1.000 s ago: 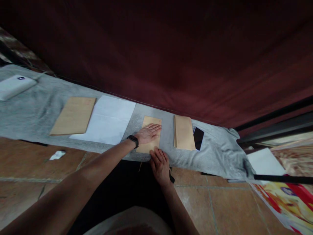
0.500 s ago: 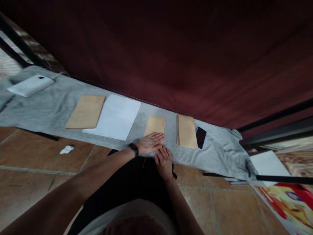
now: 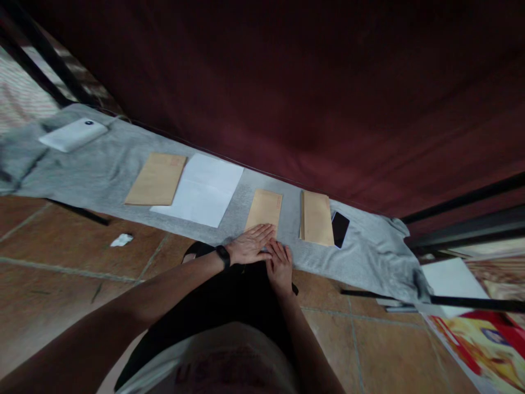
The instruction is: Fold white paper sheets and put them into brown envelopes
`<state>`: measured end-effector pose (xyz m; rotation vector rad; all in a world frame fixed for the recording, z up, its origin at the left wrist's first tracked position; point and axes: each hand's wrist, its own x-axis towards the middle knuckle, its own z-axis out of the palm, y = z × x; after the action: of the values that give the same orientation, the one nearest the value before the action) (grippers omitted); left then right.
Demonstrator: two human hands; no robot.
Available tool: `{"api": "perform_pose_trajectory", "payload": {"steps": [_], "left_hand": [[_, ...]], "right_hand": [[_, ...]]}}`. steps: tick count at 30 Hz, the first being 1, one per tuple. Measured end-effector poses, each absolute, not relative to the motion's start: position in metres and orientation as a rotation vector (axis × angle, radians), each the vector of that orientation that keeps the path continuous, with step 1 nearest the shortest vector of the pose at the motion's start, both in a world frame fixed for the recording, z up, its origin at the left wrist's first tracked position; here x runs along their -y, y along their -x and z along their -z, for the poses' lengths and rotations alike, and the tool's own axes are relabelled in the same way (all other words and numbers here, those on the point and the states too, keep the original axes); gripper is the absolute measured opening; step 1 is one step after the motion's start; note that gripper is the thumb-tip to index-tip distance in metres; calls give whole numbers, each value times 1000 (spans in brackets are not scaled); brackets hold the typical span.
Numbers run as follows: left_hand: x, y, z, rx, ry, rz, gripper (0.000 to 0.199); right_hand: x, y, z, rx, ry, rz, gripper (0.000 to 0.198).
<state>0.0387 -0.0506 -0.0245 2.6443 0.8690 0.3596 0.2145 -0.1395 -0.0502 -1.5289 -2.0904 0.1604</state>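
Observation:
A single brown paper envelope (image 3: 264, 209) lies on the grey cloth in front of me. My left hand (image 3: 251, 244), with a black band on its wrist, rests flat on the envelope's near end, fingers stretched out. Close against it, my right hand (image 3: 280, 268) lies with its fingers extended at the same near edge, partly covering it. To the right is a stack of brown envelopes (image 3: 318, 219). On the left, more brown envelopes (image 3: 157, 179) overlap a white sheet of paper (image 3: 207, 189).
The grey cloth (image 3: 361, 246) covers a narrow bench. A dark phone (image 3: 340, 229) lies beside the right stack, and a white device (image 3: 74, 135) with a cable sits far left. Dark red fabric (image 3: 287, 109) hangs behind. Crumpled white paper (image 3: 122, 239) is on the tiled floor.
The view has shifted slightly, so the things on the left appear further right and higher. Both hands stay on the envelope's near end, with the right hand's fingers a little more spread.

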Motion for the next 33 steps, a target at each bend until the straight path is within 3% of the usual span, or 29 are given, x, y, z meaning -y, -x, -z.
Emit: {"api": "perform_pose_trajectory", "payload": {"steps": [33], "left_hand": [[79,-21,39,-990,-2840,-351,83]], "right_hand": [[145,-197,41,2095,1684,-35,46]]}}
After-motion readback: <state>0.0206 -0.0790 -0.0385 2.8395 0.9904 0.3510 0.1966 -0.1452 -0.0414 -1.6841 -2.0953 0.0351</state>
